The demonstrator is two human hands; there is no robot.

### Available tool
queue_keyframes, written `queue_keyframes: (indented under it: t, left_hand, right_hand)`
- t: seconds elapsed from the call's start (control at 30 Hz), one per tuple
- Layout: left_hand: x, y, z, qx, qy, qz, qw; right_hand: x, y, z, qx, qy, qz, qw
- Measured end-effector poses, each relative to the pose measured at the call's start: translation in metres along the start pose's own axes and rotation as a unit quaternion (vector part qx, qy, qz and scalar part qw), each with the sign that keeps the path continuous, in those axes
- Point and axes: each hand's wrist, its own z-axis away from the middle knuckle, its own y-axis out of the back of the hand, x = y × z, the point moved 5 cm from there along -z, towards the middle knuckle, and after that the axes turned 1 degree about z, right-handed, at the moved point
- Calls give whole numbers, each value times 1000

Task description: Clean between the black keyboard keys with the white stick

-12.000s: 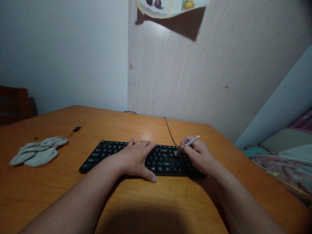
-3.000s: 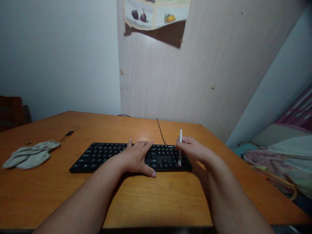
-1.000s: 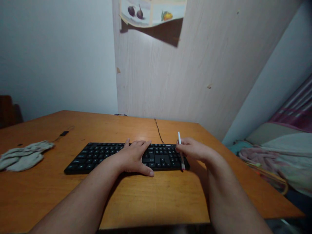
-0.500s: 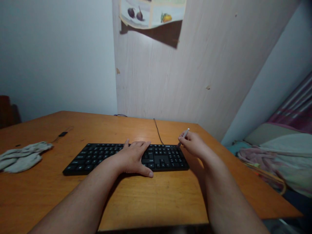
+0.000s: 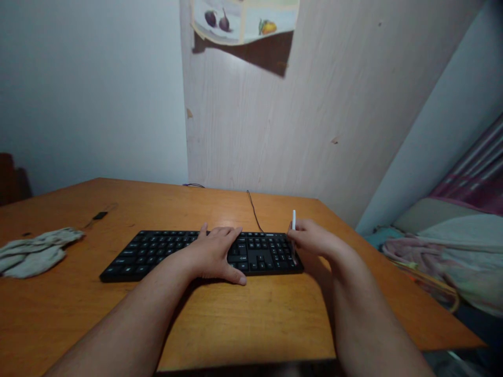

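Observation:
A black keyboard (image 5: 157, 252) lies flat on the wooden table. Across its middle rests my left hand (image 5: 214, 254), open, with the fingers spread towards the back edge and the thumb at the front edge; it covers some keys. My right hand (image 5: 308, 235) is closed in a pinch around a slim white pen-like stick (image 5: 294, 220) above the number pad at the right end. The stick stands almost upright. Its lower end reaches down to the keys near the right edge; the tip is blurred, so I cannot tell its shape.
A crumpled pale cloth (image 5: 39, 251) and a small black object (image 5: 100, 215) lie on the table (image 5: 251, 319) at left. The keyboard's cable (image 5: 253, 207) runs back towards the wall. Bedding (image 5: 444, 251) is beyond the table's right edge.
My right hand has moved slightly down, and the stick has swung from a slant to nearly upright, its lower end now nearer the keyboard's front. My left hand stays in place.

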Motion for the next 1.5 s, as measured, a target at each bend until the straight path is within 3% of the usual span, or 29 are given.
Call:
queue_keyframes:
  t: [0.17, 0.27, 0.53, 0.63, 0.73, 0.9, 0.97, 1.4, 1.5]
  left_hand:
    - [2, 2, 1, -1, 2, 5, 1000]
    - [4, 3, 2, -2, 4, 5, 1000]
    - [1, 1, 1, -2, -1, 3, 1000]
    - [0, -1, 0, 0, -5, 2, 1000]
    - [1, -1, 0, -2, 0, -1, 1000]
    - [1, 0, 0, 0, -1, -4, 1000]
    - [1, 0, 0, 1, -2, -3, 1000]
    - [-1, -1, 0, 1, -2, 4, 1000]
    - [-1, -2, -1, 2, -1, 3, 1000]
  right_hand:
    - [1, 13, -14, 106, 12, 55, 993]
    - [0, 15, -14, 120, 17, 47, 992]
    - [-5, 2, -1, -26, 7, 11, 1000]
    - [-4, -3, 2, -47, 7, -9, 999]
    - [-2, -2, -1, -9, 10, -5, 1000]
    - [5, 18, -13, 127, -1, 50, 991]
    - [6, 23, -14, 153, 0, 68, 986]
    - [5, 10, -1, -26, -52, 69, 996]
    - [6, 13, -4, 6, -53, 88, 995]
